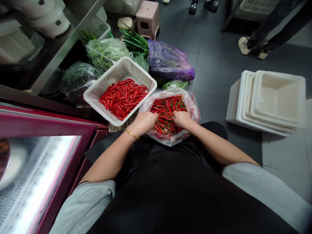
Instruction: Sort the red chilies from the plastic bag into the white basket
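A clear plastic bag (192, 107) full of red chillies with green stems (168, 109) stands open in front of my body. Over its left side is my left hand (147, 121), fingers curled closed, with a gold bracelet at the wrist. My right hand (181, 119) is closed too, over the right part of the chillies. What either hand pinches is too small to make out. Just left of the bag, a white perforated basket (94, 85) holds red chillies (124, 97) that show no green stems; it sits tilted.
Bagged greens (107, 53) and a purple bag (170, 61) of green stalks lie behind the basket. A pink stool (147, 18) stands farther back. Stacked white crates (278, 97) are at right, near a person's legs (273, 29). A glass-topped cabinet (46, 126) borders the left.
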Motion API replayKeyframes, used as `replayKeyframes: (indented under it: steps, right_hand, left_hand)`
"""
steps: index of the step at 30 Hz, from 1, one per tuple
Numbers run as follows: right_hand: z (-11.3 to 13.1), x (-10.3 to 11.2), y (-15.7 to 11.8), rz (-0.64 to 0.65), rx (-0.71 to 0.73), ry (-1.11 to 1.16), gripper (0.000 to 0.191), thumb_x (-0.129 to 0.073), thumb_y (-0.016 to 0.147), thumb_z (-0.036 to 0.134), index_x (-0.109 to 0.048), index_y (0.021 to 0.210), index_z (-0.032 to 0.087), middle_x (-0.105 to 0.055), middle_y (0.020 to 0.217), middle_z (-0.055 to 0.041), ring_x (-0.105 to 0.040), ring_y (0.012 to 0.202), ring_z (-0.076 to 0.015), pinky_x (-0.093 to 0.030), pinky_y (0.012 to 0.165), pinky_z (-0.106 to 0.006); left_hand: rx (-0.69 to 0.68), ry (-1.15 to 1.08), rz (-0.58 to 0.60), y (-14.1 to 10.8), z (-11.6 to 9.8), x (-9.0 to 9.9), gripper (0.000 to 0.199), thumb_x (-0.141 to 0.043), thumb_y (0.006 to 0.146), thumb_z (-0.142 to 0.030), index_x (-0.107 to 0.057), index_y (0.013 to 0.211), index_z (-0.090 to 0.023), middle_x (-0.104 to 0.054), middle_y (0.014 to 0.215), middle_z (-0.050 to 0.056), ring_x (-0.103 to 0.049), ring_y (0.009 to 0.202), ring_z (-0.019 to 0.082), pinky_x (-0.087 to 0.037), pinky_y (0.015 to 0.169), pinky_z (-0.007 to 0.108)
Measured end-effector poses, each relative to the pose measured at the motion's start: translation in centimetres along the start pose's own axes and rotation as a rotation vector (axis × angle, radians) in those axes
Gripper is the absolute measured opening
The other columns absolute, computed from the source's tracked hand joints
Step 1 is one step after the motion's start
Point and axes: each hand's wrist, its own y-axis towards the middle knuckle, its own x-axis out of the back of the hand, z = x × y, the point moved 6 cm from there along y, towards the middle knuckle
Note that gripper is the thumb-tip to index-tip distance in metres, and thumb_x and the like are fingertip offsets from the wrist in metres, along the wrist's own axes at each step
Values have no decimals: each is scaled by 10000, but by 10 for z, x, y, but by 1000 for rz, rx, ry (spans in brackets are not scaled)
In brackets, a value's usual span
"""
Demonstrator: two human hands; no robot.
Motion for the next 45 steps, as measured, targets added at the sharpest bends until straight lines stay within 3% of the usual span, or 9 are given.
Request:
replayKeyframes:
  steps: [4,8,14,19,22,29,34,38,45]
  right_hand:
    - [52,-18,4,-3,222,-54,463,-419,932,443,-588,1188,96,-672,1101,-228,-667,936,-292,-493,736,-340]
    - [80,-32,26,121,284,-39,345,-375,936,224,-677,1020,81,-700,1025,-211,-677,925,-286,-489,736,-344]
    - [27,1,18,50,287,413,355,-419,939,330,-707,937,123,-718,884,-80,-638,780,-168,-439,718,-252]
    - [7,3,-19,-64,229,549,421,-374,952,365,-657,747,130,-621,660,-19,-546,609,-129,-410,628,-239]
    - [-1,0,-19,-99,165,278,341,-418,942,347,-676,854,141,-680,843,-86,-606,730,-171,-437,693,-269]
    - [-48,21,46,12,-67,6,389,-558,862,443,-704,967,98,-707,1002,-191,-651,903,-269,-470,763,-332]
    - [-48,44,47,-110,18,380,212,-553,829,291,-699,809,138,-705,778,-77,-620,734,-170,-452,705,-271]
    - [-25,42,20,-115,158,719,222,-513,866,322,-644,838,144,-642,674,-17,-569,620,-130,-418,626,-237]
    - [3,14,21,-154,190,-45,336,-325,980,258,-568,1185,152,-599,1119,-148,-618,837,-199,-379,632,-265]
  left_hand:
    - [127,-535,-53,4,40,23,40,-557,681,-166,-528,662,-186,-533,568,1,-527,510,142,-422,530,247]
    - [161,-688,-230,17,57,14,64,-521,693,-197,-509,631,-187,-411,489,-43,-400,433,100,-371,475,220]
    - [-159,-280,-99,31,22,-39,159,-511,801,-220,-647,871,-178,-660,949,67,-589,967,198,-453,902,327]
    - [-109,-139,-51,23,9,-81,168,-418,891,-222,-579,865,-181,-627,843,71,-592,799,185,-458,787,303]
    - [79,-115,-166,22,19,-75,85,-475,860,-204,-537,805,-189,-587,754,52,-568,718,176,-436,713,289]
    - [336,-905,-192,40,46,-59,293,-702,723,-410,-514,752,-188,-386,476,-90,-278,365,54,-208,396,198]
    - [282,-936,-273,44,45,-67,283,-715,693,-362,-654,851,-135,-534,566,-49,-372,440,46,-279,442,192]
    - [132,-833,-133,50,30,-82,313,-722,686,-338,-695,899,-110,-661,754,22,-534,656,102,-413,649,231]
    - [279,-765,-111,40,46,-96,297,-676,671,-356,-495,548,-155,-433,490,-54,-374,486,68,-305,507,221]
